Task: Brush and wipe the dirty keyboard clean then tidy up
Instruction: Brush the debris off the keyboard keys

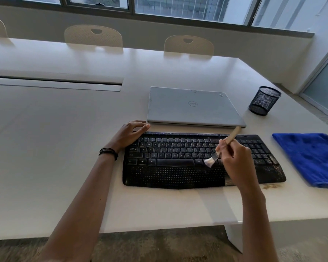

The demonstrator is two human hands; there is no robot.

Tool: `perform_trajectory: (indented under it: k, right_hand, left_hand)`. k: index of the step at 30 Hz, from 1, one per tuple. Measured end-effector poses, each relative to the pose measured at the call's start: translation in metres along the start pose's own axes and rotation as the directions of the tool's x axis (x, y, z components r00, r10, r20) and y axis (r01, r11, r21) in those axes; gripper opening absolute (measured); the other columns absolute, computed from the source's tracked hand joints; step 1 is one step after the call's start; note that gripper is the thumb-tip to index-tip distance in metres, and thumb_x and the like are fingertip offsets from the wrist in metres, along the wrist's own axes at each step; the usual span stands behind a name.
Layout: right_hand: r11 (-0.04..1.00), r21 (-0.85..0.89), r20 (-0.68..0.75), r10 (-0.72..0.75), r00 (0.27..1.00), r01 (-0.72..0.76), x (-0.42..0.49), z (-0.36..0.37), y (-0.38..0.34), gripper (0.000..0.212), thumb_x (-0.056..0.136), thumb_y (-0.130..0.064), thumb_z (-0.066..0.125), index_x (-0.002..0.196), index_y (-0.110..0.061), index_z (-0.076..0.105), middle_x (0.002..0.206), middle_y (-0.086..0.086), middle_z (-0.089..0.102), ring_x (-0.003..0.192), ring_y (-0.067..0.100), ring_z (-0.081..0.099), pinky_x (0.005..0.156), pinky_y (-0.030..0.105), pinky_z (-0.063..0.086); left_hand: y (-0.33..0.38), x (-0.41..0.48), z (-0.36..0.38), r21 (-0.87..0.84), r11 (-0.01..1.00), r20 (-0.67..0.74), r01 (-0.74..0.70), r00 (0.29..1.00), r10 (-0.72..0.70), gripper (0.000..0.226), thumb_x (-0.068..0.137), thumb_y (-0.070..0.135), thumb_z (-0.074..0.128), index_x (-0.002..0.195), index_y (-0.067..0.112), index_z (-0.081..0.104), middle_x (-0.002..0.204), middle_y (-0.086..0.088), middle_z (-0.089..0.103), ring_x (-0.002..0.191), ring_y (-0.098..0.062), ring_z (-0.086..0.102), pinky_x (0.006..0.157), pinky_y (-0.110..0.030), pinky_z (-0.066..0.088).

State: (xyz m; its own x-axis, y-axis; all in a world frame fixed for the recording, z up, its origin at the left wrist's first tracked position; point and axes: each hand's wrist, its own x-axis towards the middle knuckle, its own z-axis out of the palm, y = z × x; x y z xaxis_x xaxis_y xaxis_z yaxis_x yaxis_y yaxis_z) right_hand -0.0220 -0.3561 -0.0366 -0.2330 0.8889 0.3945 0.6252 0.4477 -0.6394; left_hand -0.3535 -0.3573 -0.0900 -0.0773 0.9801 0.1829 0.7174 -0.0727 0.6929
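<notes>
1. A black keyboard [175, 162] lies close to the near edge of a white table [64, 144]. Open tabletop stretches away at 9 o'clock. A blue cloth [309, 159] lies at 3 o'clock, near the table's right edge.
2. The right hand [235, 163] pinches a wooden brush [232, 138] between curled fingers and thumb, with the bristles on the lower right keys.
3. The left hand [129, 134] rests on the keyboard's corner at 10 o'clock, fingers loosely spread.
4. Brown crumbs [271, 186] dot the table at 5 o'clock, and grime marks the keyboard's right end.
5. A closed laptop [193, 108] sits at 12 o'clock, a mesh cup [264, 101] at 2 o'clock, and chairs [93, 36] and windows [187, 8] beyond.
6. The laptop lid reads "Dell"; the keys read "ctrl", "alt" and "caps lock".
</notes>
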Motion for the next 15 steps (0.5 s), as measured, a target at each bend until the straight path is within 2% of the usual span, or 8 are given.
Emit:
perform_trajectory:
  k: [2, 6, 10, 15]
  right_hand:
    - [0.995, 0.094, -0.015, -0.024, 1.000, 0.025, -0.002, -0.001, 0.000, 0.021, 0.095, -0.022, 0.048, 0.084, -0.013, 0.063, 0.062, -0.009, 0.061, 0.053, 0.007, 0.058, 0.047, 0.018, 0.046]
    - [0.987, 0.129, 0.028, -0.102, 0.994, 0.098, -0.006, 0.004, 0.004, 0.015, 0.093, -0.019, 0.051, 0.092, -0.012, 0.065, 0.070, -0.008, 0.065, 0.066, 0.003, 0.063, 0.056, 0.013, 0.048]
    - [0.988, 0.114, 0.105, -0.115, 0.988, 0.103, -0.012, 0.004, 0.010, 0.017, 0.094, -0.017, 0.050, 0.089, -0.012, 0.065, 0.067, -0.008, 0.063, 0.060, 0.002, 0.060, 0.056, 0.015, 0.047]
    - [0.994, 0.025, 0.073, -0.107, 0.992, 0.105, -0.015, -0.005, 0.004, 0.023, 0.095, -0.017, 0.046, 0.080, -0.009, 0.062, 0.059, -0.019, 0.051, 0.051, -0.008, 0.055, 0.044, 0.008, 0.038]
  left_hand:
    - [0.000, 0.000, 0.000, 0.007, 1.000, -0.004, 0.003, 1.000, -0.002, 0.040, 0.094, 0.038, 0.046, 0.116, 0.011, 0.065, 0.130, -0.007, 0.056, 0.120, -0.016, 0.050, 0.101, -0.027, 0.036]
    - [-0.001, 0.001, 0.001, 0.012, 1.000, -0.009, 0.005, 1.000, -0.005, 0.038, 0.094, 0.037, 0.048, 0.116, 0.012, 0.066, 0.130, -0.007, 0.057, 0.120, -0.016, 0.051, 0.102, -0.028, 0.037]
    - [-0.001, 0.000, 0.001, 0.018, 1.000, -0.018, 0.004, 1.000, -0.004, 0.036, 0.095, 0.035, 0.048, 0.116, 0.011, 0.066, 0.130, -0.007, 0.057, 0.120, -0.016, 0.051, 0.102, -0.028, 0.036]
    - [0.001, -0.001, 0.001, 0.018, 1.000, -0.015, 0.009, 1.000, -0.008, 0.037, 0.095, 0.035, 0.048, 0.116, 0.011, 0.066, 0.131, -0.007, 0.056, 0.121, -0.017, 0.051, 0.104, -0.031, 0.036]
